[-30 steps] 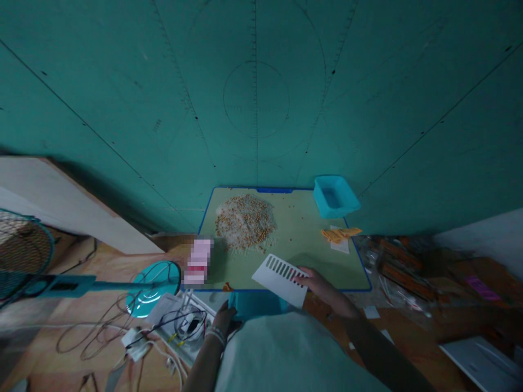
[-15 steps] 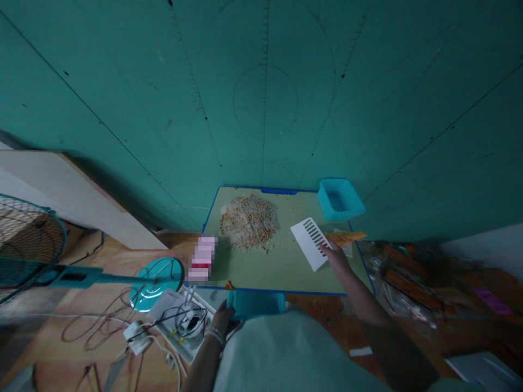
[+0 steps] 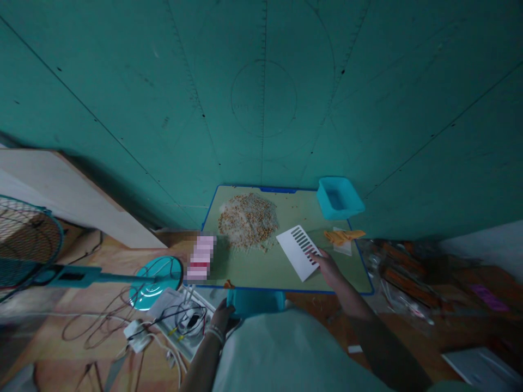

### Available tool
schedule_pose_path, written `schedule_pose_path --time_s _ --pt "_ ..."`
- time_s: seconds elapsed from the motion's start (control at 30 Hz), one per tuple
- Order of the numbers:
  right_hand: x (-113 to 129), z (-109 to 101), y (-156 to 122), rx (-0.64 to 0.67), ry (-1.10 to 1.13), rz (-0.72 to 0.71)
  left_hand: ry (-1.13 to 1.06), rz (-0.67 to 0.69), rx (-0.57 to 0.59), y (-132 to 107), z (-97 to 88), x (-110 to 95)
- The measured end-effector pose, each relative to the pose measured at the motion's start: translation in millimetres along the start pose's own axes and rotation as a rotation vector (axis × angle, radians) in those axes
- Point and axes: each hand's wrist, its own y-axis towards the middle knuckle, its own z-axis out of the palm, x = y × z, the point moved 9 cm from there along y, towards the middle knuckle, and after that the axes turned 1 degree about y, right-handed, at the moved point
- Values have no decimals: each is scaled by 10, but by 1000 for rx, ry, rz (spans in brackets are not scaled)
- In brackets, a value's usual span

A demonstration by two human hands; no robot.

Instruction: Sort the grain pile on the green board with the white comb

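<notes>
My right hand (image 3: pixel 326 264) grips the right edge of a white slotted card (image 3: pixel 295 256), held over the right half of the pale tabletop (image 3: pixel 249 272). Dark slots run in a row along the card's upper right side. Left of the card spreads a heap of small orange-brown beans mixed with pale grains (image 3: pixel 248 220). Below the table's front edge, my left hand (image 3: pixel 224 314) is closed on the left rim of a blue basin (image 3: pixel 256 303) against my body. A bit of orange cloth (image 3: pixel 229 284) shows above that hand.
A light-blue tub (image 3: pixel 340 198) stands at the table's back right corner. Nearer lies an orange cloth (image 3: pixel 344 236) on a clear bag. A pixelated pink item (image 3: pixel 201 257) is at the left edge. Cables and a fan base (image 3: pixel 157 283) lie left; wrapped packages (image 3: pixel 408 283) lie right.
My right hand has carried the slotted card left and a little toward me, uncovering more of the orange cloth. My left hand stays at the basin's rim.
</notes>
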Motion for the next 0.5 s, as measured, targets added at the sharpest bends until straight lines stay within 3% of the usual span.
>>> schedule_pose_path --time_s 0.5 --pt "-150 155 49 51 -24 35 3 6 -31 -110 0 -63"
